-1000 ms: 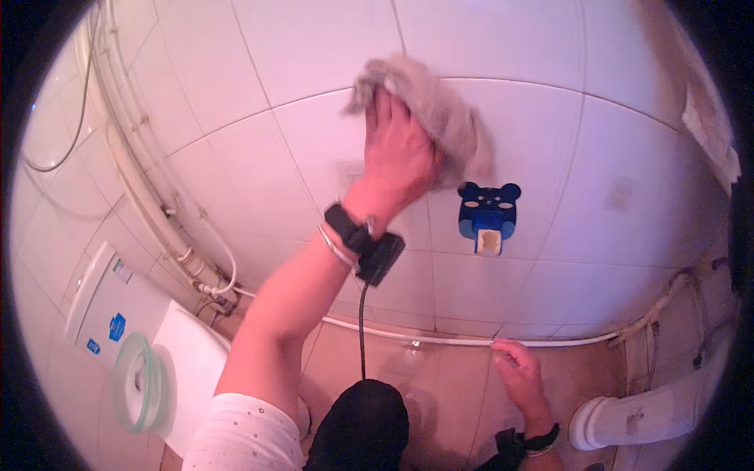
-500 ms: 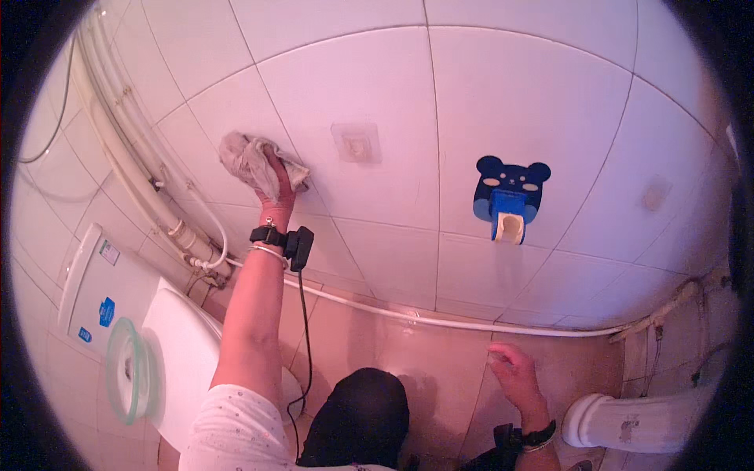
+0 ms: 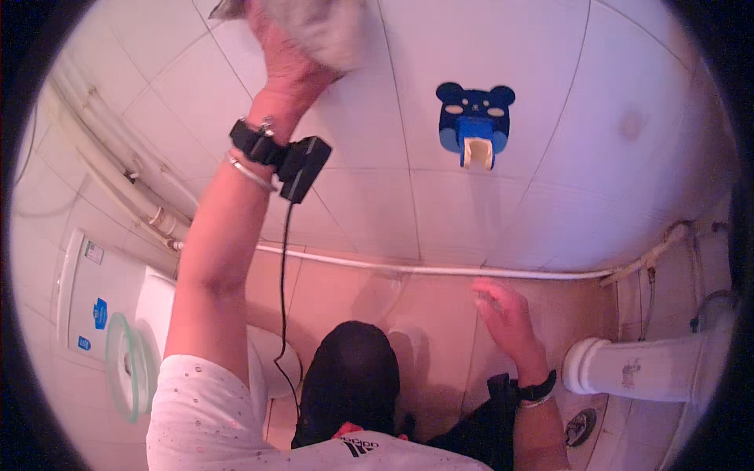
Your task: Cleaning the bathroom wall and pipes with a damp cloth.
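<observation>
My left hand (image 3: 287, 69) reaches up to the white tiled wall (image 3: 345, 212) and is closed on a greyish rag (image 3: 323, 30). The rag is pressed against the tiles and partly cut off by the top of the view; most of the fingers are hidden. Lower and to the right, my right hand (image 3: 506, 315) hangs in front of the floor with loosely bent fingers and holds nothing. To the right of the rag, a dark blue bear-shaped holder (image 3: 477, 118) with a pale cradle is fixed to the wall.
A white pipe (image 3: 440, 271) runs along the wall's foot, and thicker pipes (image 3: 118, 177) climb at the left. A white toilet (image 3: 271, 357) with a green-rimmed basin (image 3: 129, 377) is at my left. A white pedestal (image 3: 628, 369) and floor drain (image 3: 581, 426) are at the right.
My left hand has moved the rag up and to the right across the wall. The view has shifted, so the bear holder sits higher. My right hand remains empty.
</observation>
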A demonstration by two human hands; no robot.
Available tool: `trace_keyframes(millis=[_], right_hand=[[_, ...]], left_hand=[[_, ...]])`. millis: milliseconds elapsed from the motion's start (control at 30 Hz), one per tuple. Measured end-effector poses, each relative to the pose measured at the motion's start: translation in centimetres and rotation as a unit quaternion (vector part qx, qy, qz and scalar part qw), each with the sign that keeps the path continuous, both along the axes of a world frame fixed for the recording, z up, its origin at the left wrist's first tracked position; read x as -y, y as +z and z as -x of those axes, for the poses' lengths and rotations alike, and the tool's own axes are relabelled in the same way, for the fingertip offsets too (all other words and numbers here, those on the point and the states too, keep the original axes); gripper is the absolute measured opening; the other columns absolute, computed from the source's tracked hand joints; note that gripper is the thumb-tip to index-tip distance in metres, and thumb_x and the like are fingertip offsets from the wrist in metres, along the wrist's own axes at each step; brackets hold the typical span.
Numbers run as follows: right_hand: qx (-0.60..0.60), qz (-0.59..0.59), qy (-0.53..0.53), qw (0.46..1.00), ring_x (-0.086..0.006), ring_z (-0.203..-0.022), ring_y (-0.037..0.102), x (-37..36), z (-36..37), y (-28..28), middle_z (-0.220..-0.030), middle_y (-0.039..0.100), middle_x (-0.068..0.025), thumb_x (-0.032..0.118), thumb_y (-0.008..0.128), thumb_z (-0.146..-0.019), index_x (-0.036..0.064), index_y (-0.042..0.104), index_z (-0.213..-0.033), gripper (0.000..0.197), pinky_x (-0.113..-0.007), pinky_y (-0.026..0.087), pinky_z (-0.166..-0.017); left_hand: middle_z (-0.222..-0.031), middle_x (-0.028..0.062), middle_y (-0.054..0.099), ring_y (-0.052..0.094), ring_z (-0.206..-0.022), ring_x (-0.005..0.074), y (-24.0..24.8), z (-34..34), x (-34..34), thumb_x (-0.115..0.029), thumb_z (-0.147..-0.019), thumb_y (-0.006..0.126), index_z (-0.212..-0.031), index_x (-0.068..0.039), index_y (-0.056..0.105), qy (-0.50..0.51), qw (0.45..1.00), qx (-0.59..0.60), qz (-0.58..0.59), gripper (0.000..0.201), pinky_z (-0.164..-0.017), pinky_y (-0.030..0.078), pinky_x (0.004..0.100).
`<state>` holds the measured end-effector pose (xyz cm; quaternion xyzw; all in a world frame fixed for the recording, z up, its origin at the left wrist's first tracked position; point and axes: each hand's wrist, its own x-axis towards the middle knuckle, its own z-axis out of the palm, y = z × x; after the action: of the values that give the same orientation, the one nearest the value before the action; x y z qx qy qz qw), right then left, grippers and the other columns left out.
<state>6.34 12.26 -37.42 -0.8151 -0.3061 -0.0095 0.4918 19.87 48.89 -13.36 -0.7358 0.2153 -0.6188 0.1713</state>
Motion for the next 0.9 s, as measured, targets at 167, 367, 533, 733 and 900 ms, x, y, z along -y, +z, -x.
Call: trace_keyframes(millis=[167, 367, 533, 733, 900], right_hand=[[-0.042, 0.015, -0.008, 0.999, -0.0330, -0.101, 0.052, 0.4, 0.2, 0.4, -0.104, 0.058, -0.0156, 0.012, 0.054, -0.080, 0.0041, 0.057, -0.101, 0.024, -0.040, 0.039, -0.091], [-0.076, 0.062, -0.018, 0.995, -0.0283, -0.100, 0.054, 1.0, 0.6, -1.1, -0.103, 0.059, -0.0143, 0.010, 0.057, -0.079, 0.0039, 0.058, -0.102, 0.024, -0.036, 0.041, -0.088], [-0.105, 0.115, -0.057, 0.986, -0.0236, -0.097, 0.056, 3.0, 1.5, -0.9, -0.103, 0.059, -0.0129, 0.009, 0.056, -0.079, 0.0040, 0.059, -0.102, 0.023, -0.032, 0.043, -0.084], [-0.120, 0.094, -0.071, 0.986, -0.0303, -0.098, 0.055, 4.0, 2.3, 0.0, -0.103, 0.060, -0.0150, 0.014, 0.055, -0.082, 0.0038, 0.058, -0.102, 0.022, -0.038, 0.042, -0.087], [-0.047, 0.084, -0.052, 0.994, -0.0311, -0.099, 0.054, 2.9, 2.0, 0.4, -0.103, 0.059, -0.0161, 0.013, 0.051, -0.084, 0.0029, 0.058, -0.101, 0.020, -0.038, 0.041, -0.088]], left_hand=[[-0.121, 0.0160, 0.046, 0.033, -0.115, 0.0415, -8.6, 1.3, 6.9, -0.025, -0.079, 0.055, -0.119, -0.006, 0.049, 0.016, 0.989, -0.112, 0.097, 0.044, -0.098, 0.020, 0.0539], [-0.120, 0.0164, 0.050, 0.029, -0.122, 0.0417, -32.3, 3.6, 6.2, -0.022, -0.073, 0.051, -0.112, -0.006, 0.057, 0.093, 0.933, -0.339, 0.080, 0.042, -0.103, 0.016, 0.0529], [-0.112, 0.0164, 0.053, 0.037, -0.115, 0.0378, -42.0, 8.0, 2.0, -0.018, -0.070, 0.052, -0.080, -0.003, 0.065, 0.184, 0.824, -0.532, 0.062, 0.023, -0.097, 0.031, 0.0448], [-0.112, 0.0150, 0.053, 0.040, -0.114, 0.0336, -37.7, 10.3, 1.2, -0.007, -0.071, 0.052, -0.099, -0.001, 0.058, 0.023, 0.861, -0.479, 0.170, 0.030, -0.091, 0.038, 0.0398], [-0.101, 0.0178, 0.058, 0.054, -0.098, 0.0327, -34.8, 10.9, -1.7, -0.007, -0.074, 0.052, -0.105, -0.002, 0.056, 0.038, 0.654, -0.508, 0.560, 0.031, -0.081, 0.044, 0.0389]])
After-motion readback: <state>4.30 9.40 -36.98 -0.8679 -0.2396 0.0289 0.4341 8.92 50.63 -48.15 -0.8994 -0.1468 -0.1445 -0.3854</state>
